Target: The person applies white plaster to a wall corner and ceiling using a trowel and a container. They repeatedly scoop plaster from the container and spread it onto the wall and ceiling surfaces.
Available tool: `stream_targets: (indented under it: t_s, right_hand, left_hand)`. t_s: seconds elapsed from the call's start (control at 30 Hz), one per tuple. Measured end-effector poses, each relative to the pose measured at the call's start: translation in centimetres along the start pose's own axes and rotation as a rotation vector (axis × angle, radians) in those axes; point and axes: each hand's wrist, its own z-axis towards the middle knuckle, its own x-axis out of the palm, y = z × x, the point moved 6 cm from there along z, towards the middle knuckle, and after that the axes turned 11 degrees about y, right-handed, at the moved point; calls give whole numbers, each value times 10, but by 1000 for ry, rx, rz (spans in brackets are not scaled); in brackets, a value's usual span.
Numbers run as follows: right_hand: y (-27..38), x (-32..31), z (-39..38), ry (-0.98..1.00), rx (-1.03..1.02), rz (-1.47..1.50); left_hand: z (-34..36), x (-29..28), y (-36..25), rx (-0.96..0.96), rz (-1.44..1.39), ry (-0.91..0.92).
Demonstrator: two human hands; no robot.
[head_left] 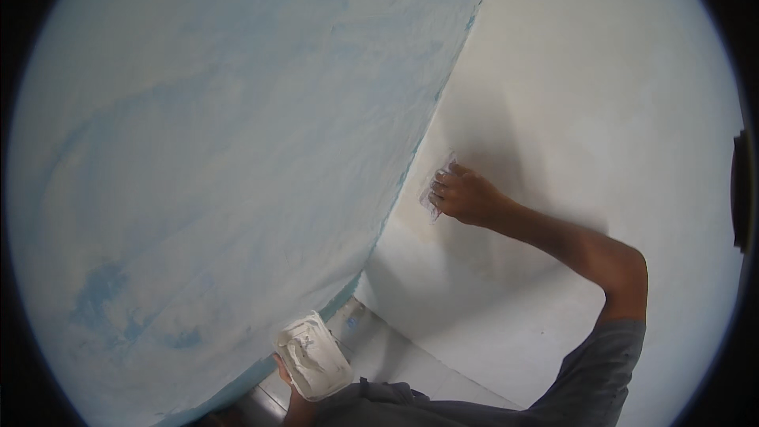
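Fingers closed by a blue-streaked wall and a white wall, the left hand grips a tilted tub whose paste could spill if tipped further, the right hand a pale spreader at the white wall, which slipping could scar.

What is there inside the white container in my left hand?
Inside the white container, thick off-white paste is visible, spread unevenly. Whatever lies beneath this paste is covered and cannot be seen.

An interior room with wall finishing under way, shown by the patchy blue-and-white wall, the paler white wall meeting it, the tiled floor and a plastic tub of white paste.
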Motion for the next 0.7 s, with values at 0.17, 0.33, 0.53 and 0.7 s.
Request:
stream_targets:
  t_s: [0.17,0.33,0.53,0.7]
  right_hand:
    - [-15,51,17,-59,-97,-177]
    - [-22,79,14,-127,23,-240]
    - [-12,126,-26,32,337,12]
    - [29,47,-83,267,350,-190]
  left_hand:
    - [7,14,2,49,-104,-39]
    - [16,42,-9,106,-42,118]
    - [27,16,-11,134,-55,106]
    - [25,-10,-6,67,-82,130]
